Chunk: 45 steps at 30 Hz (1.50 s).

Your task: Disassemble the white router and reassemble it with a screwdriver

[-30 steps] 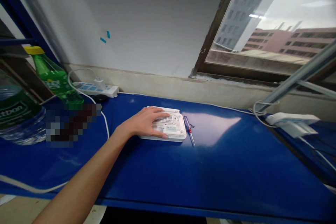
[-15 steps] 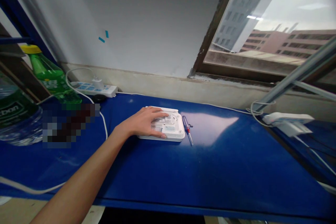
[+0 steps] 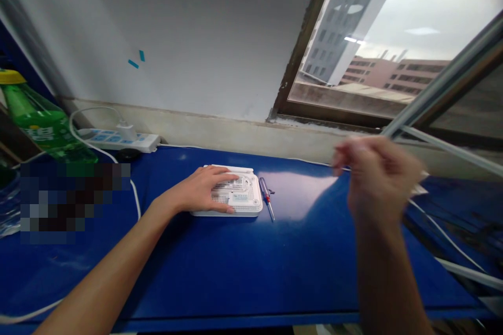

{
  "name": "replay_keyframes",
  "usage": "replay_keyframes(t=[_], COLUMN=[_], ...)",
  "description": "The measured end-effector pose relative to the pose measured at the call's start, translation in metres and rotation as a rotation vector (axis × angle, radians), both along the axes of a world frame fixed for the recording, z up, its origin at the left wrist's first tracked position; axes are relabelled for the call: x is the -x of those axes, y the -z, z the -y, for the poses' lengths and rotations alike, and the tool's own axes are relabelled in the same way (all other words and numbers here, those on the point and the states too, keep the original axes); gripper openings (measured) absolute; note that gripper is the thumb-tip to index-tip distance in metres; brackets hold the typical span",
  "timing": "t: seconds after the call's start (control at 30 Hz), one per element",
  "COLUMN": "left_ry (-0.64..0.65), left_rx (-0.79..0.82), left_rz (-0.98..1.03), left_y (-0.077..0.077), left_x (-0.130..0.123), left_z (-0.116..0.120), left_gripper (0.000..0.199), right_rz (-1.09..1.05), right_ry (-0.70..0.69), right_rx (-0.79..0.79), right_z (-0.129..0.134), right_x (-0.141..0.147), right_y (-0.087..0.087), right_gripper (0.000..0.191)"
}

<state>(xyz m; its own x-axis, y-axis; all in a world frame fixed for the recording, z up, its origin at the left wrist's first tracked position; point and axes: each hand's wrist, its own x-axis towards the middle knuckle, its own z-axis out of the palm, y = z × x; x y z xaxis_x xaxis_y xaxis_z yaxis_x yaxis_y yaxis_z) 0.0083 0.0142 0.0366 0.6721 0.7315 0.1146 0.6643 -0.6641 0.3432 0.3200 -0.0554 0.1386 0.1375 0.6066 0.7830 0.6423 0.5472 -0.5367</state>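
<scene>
A white plastic box with vent holes and labels, resembling a router (image 3: 245, 198), lies flat on the blue table. My left hand (image 3: 206, 188) rests on its left half, fingers spread over the top and the thumb along the near side. Just right of the box is a small screwdriver (image 3: 266, 199) with a dark and red handle, its tip toward me. Small dark bits (image 3: 272, 192) lie beside it, too small to name. Over the right part of the table, my right hand (image 3: 377, 178) is raised with curled fingers, smeared by motion; whether it holds anything is unclear.
At the left stand a green bottle (image 3: 43, 125) and a power strip (image 3: 145, 142) with a plugged-in charger and white cable (image 3: 135, 201). Metal bars (image 3: 428, 97) slant across the right side, before the window. The table's front edge (image 3: 236, 322) runs along the bottom.
My right hand has come into view at the right, raised above the table. My left hand stays on the white box. The whole view has shifted, so things appear further left.
</scene>
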Motion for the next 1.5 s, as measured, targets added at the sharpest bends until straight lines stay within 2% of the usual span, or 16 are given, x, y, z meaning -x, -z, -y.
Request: replay_keyframes(t=[0.13,0.2,0.33,0.57,0.77,0.87,0.97,1.03,1.2,1.33,1.4,1.5], left_ry=[-0.012,-0.015,-0.019,-0.024,-0.025,-0.014,-0.035,-0.037,0.120,0.209,0.194,0.066], left_rx=[0.002,-0.003,-0.005,0.013,0.013,-0.013,-0.110,-0.202,-0.400,-0.497,-0.516,-0.548], left_rz=[-0.019,-0.030,-0.044,-0.065,-0.062,-0.013,0.117,0.210,0.258,0.245,0.226,0.218], left_y=[0.000,0.000,-0.001,0.001,0.003,0.001,-0.003,-0.006,-0.006,-0.004,-0.004,-0.005], left_x=[-0.001,-0.001,-0.001,-0.003,-0.002,-0.002,-0.009,-0.017,-0.037,-0.040,-0.034,-0.022], left_z=[0.000,0.000,0.000,-0.002,-0.003,-0.001,0.003,0.007,0.016,0.016,0.013,0.004], left_gripper=[0.083,0.084,0.085,0.086,0.087,0.083,0.074,0.067,0.047,0.028,0.027,0.023], right_rz=[0.215,0.306,0.449,0.400,0.273,0.077,-0.188,-0.263,-0.278,-0.282,-0.255,-0.214], right_ry=[-0.127,-0.094,-0.084,-0.161,-0.214,-0.240,-0.379,-0.518,-0.819,-0.938,-0.968,-1.003], right_rx=[0.475,0.600,0.679,0.678,0.743,0.757,0.733,0.745,0.829,0.906,0.976,1.061], right_z=[-0.036,-0.049,-0.054,-0.056,-0.060,-0.059,-0.055,-0.051,-0.044,-0.040,-0.039,-0.037], right_x=[0.006,0.008,0.012,0.021,0.018,0.015,0.013,0.013,0.019,0.021,0.019,0.013], right_y=[0.045,0.068,0.096,0.115,0.115,0.108,0.098,0.092,0.086,0.085,0.083,0.079], right_gripper=[0.019,0.012,0.023,0.025,0.022,0.023,0.027,0.030,0.030,0.030,0.035,0.044])
